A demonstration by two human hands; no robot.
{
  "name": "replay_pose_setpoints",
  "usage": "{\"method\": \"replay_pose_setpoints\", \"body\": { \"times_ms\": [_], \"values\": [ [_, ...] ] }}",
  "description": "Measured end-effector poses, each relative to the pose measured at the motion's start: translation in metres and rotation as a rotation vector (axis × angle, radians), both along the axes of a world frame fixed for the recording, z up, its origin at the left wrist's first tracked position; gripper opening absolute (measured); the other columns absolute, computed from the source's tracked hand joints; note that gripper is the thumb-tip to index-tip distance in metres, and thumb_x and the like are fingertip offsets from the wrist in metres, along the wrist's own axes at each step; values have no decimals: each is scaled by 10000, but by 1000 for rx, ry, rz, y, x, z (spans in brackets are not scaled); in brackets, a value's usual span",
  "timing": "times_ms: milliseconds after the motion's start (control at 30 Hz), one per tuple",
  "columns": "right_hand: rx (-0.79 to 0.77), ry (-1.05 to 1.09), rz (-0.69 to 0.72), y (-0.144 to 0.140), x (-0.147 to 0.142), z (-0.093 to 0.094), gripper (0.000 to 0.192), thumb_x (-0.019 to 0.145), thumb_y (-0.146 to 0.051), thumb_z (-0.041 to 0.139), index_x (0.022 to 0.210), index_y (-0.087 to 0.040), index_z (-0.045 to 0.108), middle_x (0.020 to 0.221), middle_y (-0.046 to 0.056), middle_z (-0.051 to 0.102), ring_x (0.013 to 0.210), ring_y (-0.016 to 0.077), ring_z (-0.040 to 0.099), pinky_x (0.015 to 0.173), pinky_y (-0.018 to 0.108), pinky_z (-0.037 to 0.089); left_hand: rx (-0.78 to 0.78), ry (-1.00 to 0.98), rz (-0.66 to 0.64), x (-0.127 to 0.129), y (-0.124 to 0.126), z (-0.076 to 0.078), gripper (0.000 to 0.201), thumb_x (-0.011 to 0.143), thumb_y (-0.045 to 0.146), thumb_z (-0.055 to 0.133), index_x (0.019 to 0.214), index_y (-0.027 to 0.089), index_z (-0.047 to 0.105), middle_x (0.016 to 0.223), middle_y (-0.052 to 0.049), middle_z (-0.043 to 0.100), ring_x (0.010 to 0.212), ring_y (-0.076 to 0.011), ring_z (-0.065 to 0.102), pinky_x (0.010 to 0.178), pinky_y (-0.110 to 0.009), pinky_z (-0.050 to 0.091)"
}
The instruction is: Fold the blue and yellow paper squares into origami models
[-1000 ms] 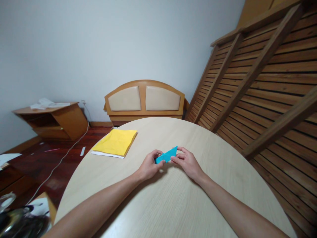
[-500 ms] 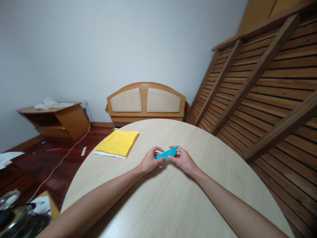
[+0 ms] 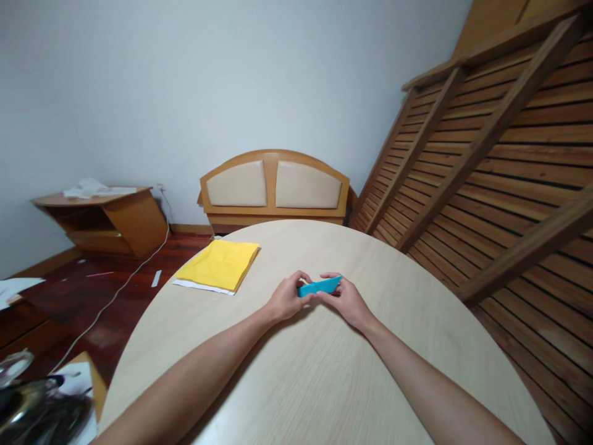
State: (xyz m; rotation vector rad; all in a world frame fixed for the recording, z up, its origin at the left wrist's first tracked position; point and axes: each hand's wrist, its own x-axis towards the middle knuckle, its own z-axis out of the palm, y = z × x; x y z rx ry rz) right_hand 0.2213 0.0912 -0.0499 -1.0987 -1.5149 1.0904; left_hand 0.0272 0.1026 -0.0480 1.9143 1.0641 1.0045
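Note:
A small piece of folded blue paper is held above the round table, long side running left to right. My left hand grips its left end, thumb in front and fingers behind. At the other end, my right hand pinches the paper the same way, its thumb along the lower edge. The fingertips behind the paper are partly hidden. To the left on the tabletop lies a stack of yellow paper over white sheets.
Beyond the table stands a padded headboard against the wall. A slatted wooden frame leans along the right. At the left are a low cabinet, a white cable on the floor and a cluttered surface with a dark shiny object.
Both hands have shifted slightly right with the blue paper. The paper has turned, so it now looks narrower and more level, its pointed right end less raised.

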Motion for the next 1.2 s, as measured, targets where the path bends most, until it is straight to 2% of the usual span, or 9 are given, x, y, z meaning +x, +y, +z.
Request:
{"method": "replay_pose_setpoints", "body": {
  "times_ms": [167, 433, 633, 800, 900, 1033, 1100, 1200],
  "values": [
    [-22, 19, 5, -2, -3, 3, 643, 713, -425, 790, 1216, -186, 469, 738, -26, 640, 659, 163, 614, 574, 256, 447, -31, -6, 18, -4, 0, 2, 333, 771, 287, 729, 1042, 174, 573, 725, 25, 641, 584, -109, 532, 556, -205, 373],
    [2, 55, -40, 5, -3, 6, 678, 713, -460, 776, 1231, -207, 419, 802, 2, 665, 721, 189, 641, 608, 278, 468, -4, -33, 55, -8, 8, -2, 265, 774, 360, 718, 912, 144, 652, 801, -16, 663, 699, -144, 576, 628, -236, 425],
    [16, -5, -90, 5, 6, 5, 725, 719, -439, 775, 1302, -185, 428, 687, -47, 589, 613, 160, 572, 538, 255, 427, -63, -53, 80, -6, 8, 1, 319, 754, 310, 729, 1006, 145, 623, 758, -2, 640, 647, -131, 570, 592, -225, 437],
    [27, 17, -97, 5, 9, 0, 792, 722, -409, 778, 1373, -183, 388, 709, -43, 600, 630, 162, 583, 563, 264, 452, -61, -71, 97, -3, 6, 0, 338, 753, 275, 725, 1037, 156, 585, 725, 20, 615, 627, -127, 560, 564, -212, 422],
    [59, -34, -125, 7, 12, -3, 774, 742, -399, 757, 1387, -197, 379, 736, -32, 625, 645, 177, 614, 603, 293, 491, 23, 46, 135, -6, 4, 2, 197, 805, 285, 679, 951, 167, 618, 742, 7, 646, 633, -133, 570, 585, -223, 421],
    [227, -137, -158, 6, 14, -2, 700, 772, -329, 735, 1377, -230, 397, 977, 46, 689, 884, 212, 678, 847, 372, 525, 202, 362, 176, -13, 0, 8, 92, 846, 248, 643, 919, 198, 665, 808, -13, 701, 690, -152, 608, 649, -242, 426],
    [299, -202, -154, 4, 14, 1, 587, 784, -303, 723, 1313, -232, 479, 1042, 66, 688, 980, 226, 667, 907, 385, 509, 241, 457, 184, -14, -2, 11, 106, 853, 247, 644, 948, 208, 671, 833, -19, 713, 732, -168, 630, 666, -246, 428],
    [351, -355, -112, 1, 14, 3, 331, 797, -262, 698, 1119, -230, 626, 1066, 67, 690, 1006, 233, 653, 914, 385, 500, 265, 544, 183, -13, -5, 13, 132, 864, 245, 632, 989, 218, 668, 850, -22, 718, 773, -183, 649, 674, -249, 430]
  ]
}}
